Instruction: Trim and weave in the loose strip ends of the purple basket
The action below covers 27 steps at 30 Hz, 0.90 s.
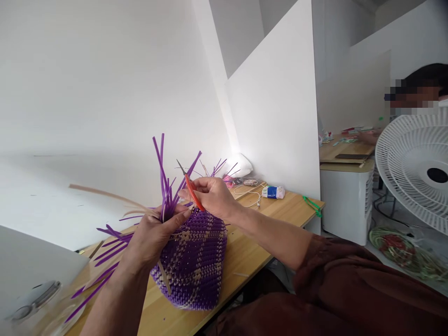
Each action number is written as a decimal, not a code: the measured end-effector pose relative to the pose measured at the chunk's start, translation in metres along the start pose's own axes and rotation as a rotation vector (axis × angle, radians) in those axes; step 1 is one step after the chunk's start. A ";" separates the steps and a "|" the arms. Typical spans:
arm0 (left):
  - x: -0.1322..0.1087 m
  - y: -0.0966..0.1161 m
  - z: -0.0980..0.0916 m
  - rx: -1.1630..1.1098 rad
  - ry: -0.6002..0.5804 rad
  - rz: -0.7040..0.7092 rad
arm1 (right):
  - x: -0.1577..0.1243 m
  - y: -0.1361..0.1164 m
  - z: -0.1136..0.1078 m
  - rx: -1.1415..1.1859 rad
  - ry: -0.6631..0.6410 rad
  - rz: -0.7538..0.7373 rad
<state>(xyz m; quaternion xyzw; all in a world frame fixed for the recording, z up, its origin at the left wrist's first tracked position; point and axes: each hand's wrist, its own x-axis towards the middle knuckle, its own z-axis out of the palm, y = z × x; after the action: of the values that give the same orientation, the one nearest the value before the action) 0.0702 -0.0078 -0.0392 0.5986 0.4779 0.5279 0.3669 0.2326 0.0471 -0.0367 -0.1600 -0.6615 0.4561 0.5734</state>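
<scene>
A woven purple and beige basket (196, 266) rests on the wooden table (273, 219) in front of me. Loose purple strips (164, 177) stick up and out from its open rim. My left hand (152, 235) is closed on the rim, pinching several purple and beige strips together. My right hand (210, 196) grips a pair of orange-handled scissors (191, 186), whose blades point up and left among the strips above the basket.
White partition walls stand behind and to the right. A white cable (248, 193) and a blue-and-white packet (273, 192) lie at the table's far end. A white fan (416, 163) is at right, a coil of cords (402, 252) on the floor, a person behind it.
</scene>
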 end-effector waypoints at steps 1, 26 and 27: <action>0.000 0.000 0.000 0.001 -0.001 0.001 | 0.002 0.001 0.002 0.052 0.006 -0.003; 0.006 -0.006 0.008 0.012 0.252 0.167 | -0.049 0.028 0.010 -0.196 -0.179 0.015; 0.006 -0.005 0.009 0.013 0.249 0.166 | -0.048 0.028 0.011 -0.191 -0.166 0.007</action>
<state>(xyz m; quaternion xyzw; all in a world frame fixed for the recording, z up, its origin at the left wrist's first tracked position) 0.0779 -0.0004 -0.0442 0.5684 0.4720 0.6233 0.2562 0.2278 0.0225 -0.0875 -0.1779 -0.7467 0.4045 0.4971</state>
